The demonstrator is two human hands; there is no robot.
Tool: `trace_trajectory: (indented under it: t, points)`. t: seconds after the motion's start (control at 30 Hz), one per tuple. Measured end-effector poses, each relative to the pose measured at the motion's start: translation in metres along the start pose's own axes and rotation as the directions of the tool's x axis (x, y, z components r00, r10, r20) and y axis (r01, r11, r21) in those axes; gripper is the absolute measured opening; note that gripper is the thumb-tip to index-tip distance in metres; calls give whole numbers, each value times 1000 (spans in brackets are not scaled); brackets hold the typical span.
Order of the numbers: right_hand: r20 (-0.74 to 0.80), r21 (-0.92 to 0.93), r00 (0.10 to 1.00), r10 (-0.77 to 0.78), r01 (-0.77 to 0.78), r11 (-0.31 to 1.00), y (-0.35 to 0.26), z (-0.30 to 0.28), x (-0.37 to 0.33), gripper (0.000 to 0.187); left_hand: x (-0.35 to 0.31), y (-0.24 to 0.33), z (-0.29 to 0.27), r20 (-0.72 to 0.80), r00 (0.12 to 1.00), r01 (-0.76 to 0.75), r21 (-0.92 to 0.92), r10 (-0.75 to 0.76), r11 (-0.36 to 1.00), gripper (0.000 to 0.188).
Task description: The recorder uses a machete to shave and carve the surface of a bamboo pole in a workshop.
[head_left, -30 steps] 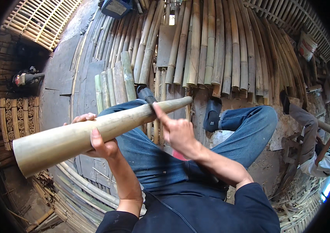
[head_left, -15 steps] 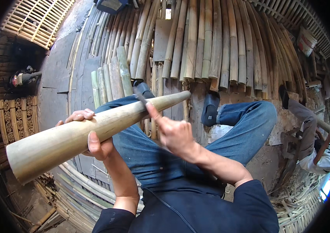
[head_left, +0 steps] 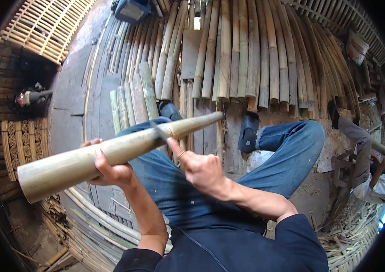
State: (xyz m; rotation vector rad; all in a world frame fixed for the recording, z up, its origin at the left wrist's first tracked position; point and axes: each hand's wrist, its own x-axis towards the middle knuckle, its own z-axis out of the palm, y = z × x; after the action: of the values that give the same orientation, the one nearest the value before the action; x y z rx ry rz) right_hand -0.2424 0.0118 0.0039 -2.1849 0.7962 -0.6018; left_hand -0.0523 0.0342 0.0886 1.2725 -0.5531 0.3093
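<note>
A thick pale bamboo pole (head_left: 70, 171) slants across my lap, its wide cut end at the lower left and its narrow-looking end over the floor ahead. My left hand (head_left: 113, 173) grips it from below nearer the wide end, thumb on the near side and fingertips over the far side. My right hand (head_left: 205, 173) is closed on a knife, index finger stretched along it. The dark, slightly blurred knife blade (head_left: 160, 132) lies across the bamboo beyond my left hand. The knife's handle is hidden in my right fist.
Rows of bamboo poles (head_left: 251, 54) lie ahead of my feet, with shorter green pieces (head_left: 131, 99) at their left. Bundled sticks (head_left: 25, 145) are stacked at the left. A blue container (head_left: 131, 11) stands at the far end. Another person (head_left: 369, 177) sits at the right.
The bamboo's wide end has shifted slightly right and up in view. The knife blade has moved a little down and left along the bamboo. Both hands keep their hold.
</note>
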Motion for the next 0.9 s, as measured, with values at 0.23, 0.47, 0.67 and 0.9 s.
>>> trace_trajectory:
  t: [0.23,0.47,0.67,0.9]
  points:
    - [4,252,975,222,-216,943,48,17,16,66,6,-3,-9,-153,988,9,66,1,998,43]
    - [99,850,935,341,-258,460,113,66,8,53,-1,-2,-15,-20,1000,17,13,-17,1000,47]
    - [155,759,863,481,-415,501,88,73,14,51,-14,8,-4,-12,998,-58,5,58,998,55]
    - [-20,615,838,545,-419,667,57,57,28,50,-20,19,-2,-120,992,-21,57,28,998,44]
